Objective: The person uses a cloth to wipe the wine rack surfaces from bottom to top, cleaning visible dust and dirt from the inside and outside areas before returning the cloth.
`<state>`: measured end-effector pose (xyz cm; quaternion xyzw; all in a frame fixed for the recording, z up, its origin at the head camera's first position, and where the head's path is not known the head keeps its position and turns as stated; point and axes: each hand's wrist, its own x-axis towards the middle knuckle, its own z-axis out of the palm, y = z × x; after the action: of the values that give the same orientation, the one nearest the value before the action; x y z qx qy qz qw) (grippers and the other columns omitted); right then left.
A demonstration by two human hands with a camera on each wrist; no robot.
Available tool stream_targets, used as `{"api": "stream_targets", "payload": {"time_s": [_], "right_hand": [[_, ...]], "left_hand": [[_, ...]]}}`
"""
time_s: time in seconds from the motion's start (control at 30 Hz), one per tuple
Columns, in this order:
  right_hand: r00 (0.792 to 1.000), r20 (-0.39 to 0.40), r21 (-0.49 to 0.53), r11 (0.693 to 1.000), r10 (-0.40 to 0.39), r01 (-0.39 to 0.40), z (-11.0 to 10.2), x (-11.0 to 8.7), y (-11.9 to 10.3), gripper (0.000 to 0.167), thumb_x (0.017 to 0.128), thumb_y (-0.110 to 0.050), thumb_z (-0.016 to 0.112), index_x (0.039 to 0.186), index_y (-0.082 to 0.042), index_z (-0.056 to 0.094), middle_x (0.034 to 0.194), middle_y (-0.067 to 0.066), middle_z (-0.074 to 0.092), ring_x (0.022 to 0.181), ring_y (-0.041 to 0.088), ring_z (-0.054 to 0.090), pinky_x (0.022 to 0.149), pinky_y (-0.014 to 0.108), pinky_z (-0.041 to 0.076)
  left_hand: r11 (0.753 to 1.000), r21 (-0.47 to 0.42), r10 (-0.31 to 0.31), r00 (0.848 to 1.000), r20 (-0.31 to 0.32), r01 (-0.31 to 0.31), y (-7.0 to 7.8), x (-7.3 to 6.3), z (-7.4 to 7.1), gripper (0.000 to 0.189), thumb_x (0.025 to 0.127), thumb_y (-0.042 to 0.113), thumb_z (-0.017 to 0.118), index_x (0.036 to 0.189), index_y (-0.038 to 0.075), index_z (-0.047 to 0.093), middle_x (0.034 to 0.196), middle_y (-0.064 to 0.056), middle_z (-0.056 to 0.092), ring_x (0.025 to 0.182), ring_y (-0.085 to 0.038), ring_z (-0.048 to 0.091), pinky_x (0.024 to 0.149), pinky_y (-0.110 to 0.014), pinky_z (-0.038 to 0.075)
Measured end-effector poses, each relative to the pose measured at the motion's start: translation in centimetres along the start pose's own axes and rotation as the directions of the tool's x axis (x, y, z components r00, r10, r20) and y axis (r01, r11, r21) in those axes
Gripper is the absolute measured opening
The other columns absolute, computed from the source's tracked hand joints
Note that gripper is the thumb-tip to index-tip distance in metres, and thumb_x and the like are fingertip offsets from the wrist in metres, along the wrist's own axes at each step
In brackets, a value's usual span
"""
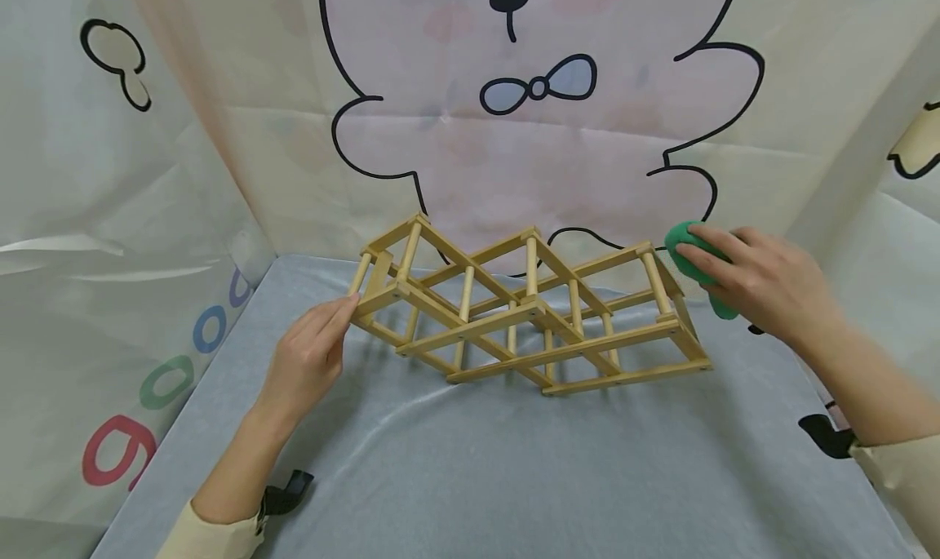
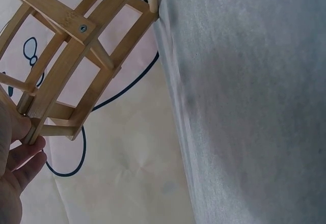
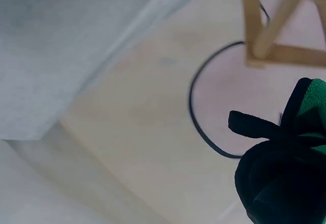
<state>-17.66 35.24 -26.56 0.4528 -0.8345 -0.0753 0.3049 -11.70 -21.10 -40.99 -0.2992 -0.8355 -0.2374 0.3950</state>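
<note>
1. While your left hand (image 1: 307, 355) pinches the left end of the wooden rack (image 1: 514, 314) between thumb and fingertips, its grip is closed on that end alone.
2. Your right hand (image 1: 771, 273) has its fingers curled round a green cloth (image 1: 690, 249), which you hold just beside the rack's right end; the right wrist view shows a gap between them.
3. You have the rack stretched sideways near the far edge of the worktop (image 1: 477, 477), between its far left and far right corners.
4. You cannot tell from these views whether the lower bars touch the pale blue covering there.
5. Facing you beyond the far edge is a pale backdrop (image 1: 470, 155), printed with a black-outlined figure in a bow tie.
</note>
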Motion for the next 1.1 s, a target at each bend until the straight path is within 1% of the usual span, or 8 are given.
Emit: {"api": "stream_targets", "payload": {"time_s": [0.07,0.1,0.2,0.33,0.57,0.77,0.87,1.1], "right_hand": [[0.999,-0.047,0.005,1.0,-0.004,0.004,-0.6,0.6,0.4,0.033,0.109,-0.028,0.057,0.129,-0.004,0.068,0.131,0.022,0.063,0.085,0.047,0.061,0.052,0.056,0.054],[0.999,-0.054,0.002,1.0,-0.003,0.003,-0.9,1.0,0.5,0.033,0.1,-0.02,0.069,0.13,-0.004,0.068,0.131,0.022,0.064,0.086,0.048,0.061,0.052,0.056,0.054],[0.995,-0.094,-0.014,1.0,-0.019,0.017,-2.0,2.3,0.7,0.069,0.063,-0.001,0.086,0.13,-0.003,0.07,0.129,0.024,0.065,0.085,0.051,0.061,0.051,0.057,0.052],[0.992,-0.117,-0.041,0.999,-0.038,0.033,-3.1,4.2,0.4,0.074,0.06,0.001,0.09,0.131,-0.002,0.07,0.129,0.024,0.066,0.084,0.051,0.06,0.053,0.057,0.052],[0.981,-0.188,-0.021,0.998,-0.056,0.053,-3.2,7.4,-1.1,0.066,0.066,-0.005,0.088,0.13,-0.006,0.07,0.129,0.021,0.067,0.084,0.049,0.061,0.058,0.054,0.052],[0.968,-0.252,0.062,0.998,0.001,0.015,-1.8,9.6,-3.0,0.076,0.053,0.0,0.098,0.125,-0.007,0.074,0.127,0.021,0.068,0.092,0.048,0.065,0.069,0.059,0.058],[0.974,-0.227,0.098,0.995,0.019,0.004,-1.1,10.4,-4.0,0.077,0.054,0.001,0.101,0.126,-0.006,0.074,0.129,0.023,0.067,0.096,0.048,0.066,0.075,0.061,0.06],[0.993,-0.118,0.166,0.986,-0.002,0.022,0.9,11.6,-5.8,0.075,0.061,-0.001,0.101,0.13,-0.004,0.072,0.131,0.024,0.064,0.098,0.046,0.066,0.077,0.057,0.062]], "left_hand": [[1.0,-0.001,-0.004,1.0,-0.003,0.004,0.0,0.0,0.0,0.059,0.082,-0.027,0.067,0.136,-0.005,0.065,0.116,-0.022,0.072,0.1,-0.041,0.07,0.086,-0.052,0.061],[1.0,-0.002,-0.006,1.0,-0.004,0.006,0.0,-0.1,0.0,0.059,0.082,-0.027,0.066,0.136,-0.005,0.065,0.116,-0.022,0.072,0.099,-0.041,0.07,0.086,-0.052,0.061],[1.0,-0.004,-0.005,1.0,-0.011,0.005,0.0,0.0,0.0,0.059,0.081,-0.027,0.067,0.136,-0.005,0.065,0.115,-0.022,0.072,0.099,-0.041,0.071,0.085,-0.052,0.062],[1.0,-0.008,-0.005,1.0,-0.017,0.005,0.1,0.0,0.0,0.06,0.081,-0.027,0.067,0.137,-0.004,0.065,0.115,-0.022,0.073,0.099,-0.041,0.071,0.086,-0.053,0.061],[1.0,-0.01,-0.011,1.0,-0.003,0.011,0.1,-0.1,0.0,0.063,0.081,-0.028,0.066,0.139,-0.003,0.064,0.119,-0.022,0.072,0.103,-0.041,0.07,0.09,-0.052,0.06],[1.0,-0.007,-0.015,1.0,0.009,0.015,0.0,-0.1,0.0,0.061,0.083,-0.027,0.066,0.139,-0.004,0.063,0.12,-0.022,0.072,0.104,-0.041,0.07,0.091,-0.052,0.06],[1.0,-0.002,-0.012,1.0,0.016,0.012,-0.1,-0.2,0.0,0.06,0.084,-0.026,0.066,0.139,-0.004,0.063,0.12,-0.022,0.072,0.104,-0.042,0.07,0.091,-0.052,0.06],[1.0,-0.004,-0.003,1.0,0.007,0.003,-0.1,-0.1,0.1,0.059,0.084,-0.025,0.067,0.139,-0.004,0.064,0.118,-0.022,0.072,0.101,-0.041,0.07,0.089,-0.052,0.061]]}}
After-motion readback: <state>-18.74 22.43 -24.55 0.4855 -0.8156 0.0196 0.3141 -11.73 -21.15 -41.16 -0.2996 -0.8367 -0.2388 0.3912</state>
